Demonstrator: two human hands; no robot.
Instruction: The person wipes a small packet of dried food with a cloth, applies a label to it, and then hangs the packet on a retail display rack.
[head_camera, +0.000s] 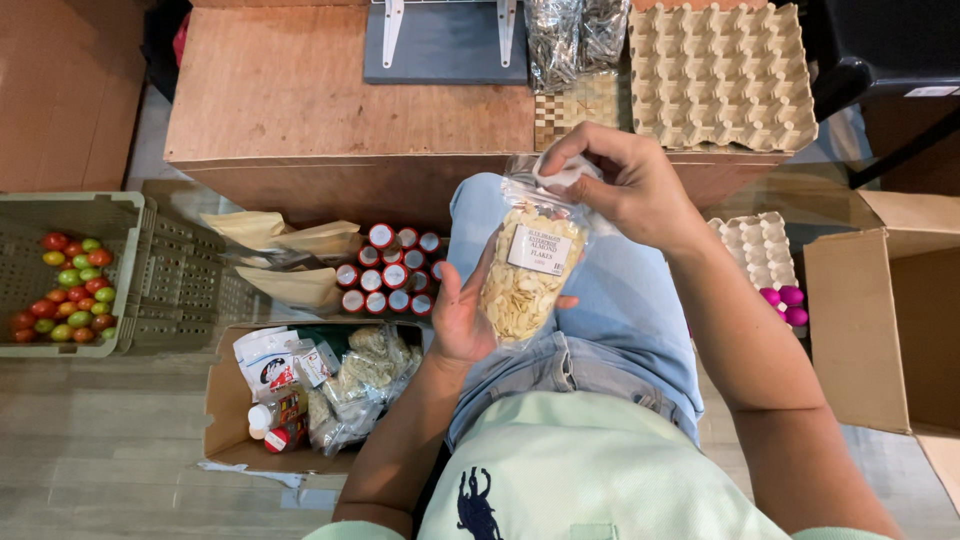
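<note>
- Two bare hands meet over the person's lap on one clear bag of pale flakes (522, 275), which is held above the jeans-clad thigh, tilted slightly, with its white label facing up.
- Left hand (462, 318): palm up beneath the lower half of the bag, fingers curled round its left edge, forearm rising from the lower frame.
- Right hand (625, 180): arched over the bag's top, fingertips pinched shut on the sealed upper strip, wrist bent, forearm running down to the right.
- Just left of the knee on the floor stands a cluster of red-and-white capped jars (392, 270), about a dozen, though some are hidden behind the leg.
- Beside them lie two tan paper pouches (290, 240).
- Below, one open cardboard box (225, 400) holds assorted packets and small bottles.
- Far left, one green plastic crate (130, 270) carries a heap of red, green and orange tomatoes (65, 290).
- Ahead, one cardboard egg tray (720, 75) sits on a brown box.
- To the right, a white egg tray (755, 245) has three pink eggs (788, 303) at its edge.
</note>
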